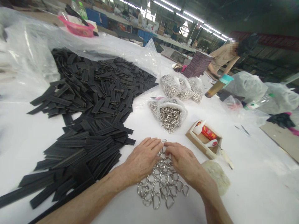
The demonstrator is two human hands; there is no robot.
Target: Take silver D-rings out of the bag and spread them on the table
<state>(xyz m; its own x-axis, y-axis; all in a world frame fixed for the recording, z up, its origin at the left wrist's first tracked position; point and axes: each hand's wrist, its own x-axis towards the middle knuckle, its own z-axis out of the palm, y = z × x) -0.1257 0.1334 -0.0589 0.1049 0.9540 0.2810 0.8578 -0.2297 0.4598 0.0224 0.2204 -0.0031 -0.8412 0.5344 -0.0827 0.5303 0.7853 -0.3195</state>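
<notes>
Several silver metal D-rings (pixel 157 187) lie loosely spread on the white tabletop at the lower middle. My left hand (pixel 144 158) rests over their left upper edge, palm down, its fingers together and pointing toward the far end of the rings. My right hand (pixel 183 160) is at their right upper edge with its fingers curled inward, nearly meeting the left hand. What the fingertips touch or hold is too small to make out. An open plastic bag of rings (pixel 170 116) stands just beyond the hands. Black strips (pixel 93 146) form a big pile to the left.
Three more bags of rings (pixel 171 85) stand farther back. A small box (pixel 205 140) with glue tubes and a yellowish block (pixel 216 177) are on the right. Beyond are a bottle (pixel 219 85), a pink basket (pixel 77 26), plastic bags and a person (pixel 224 57) across the table.
</notes>
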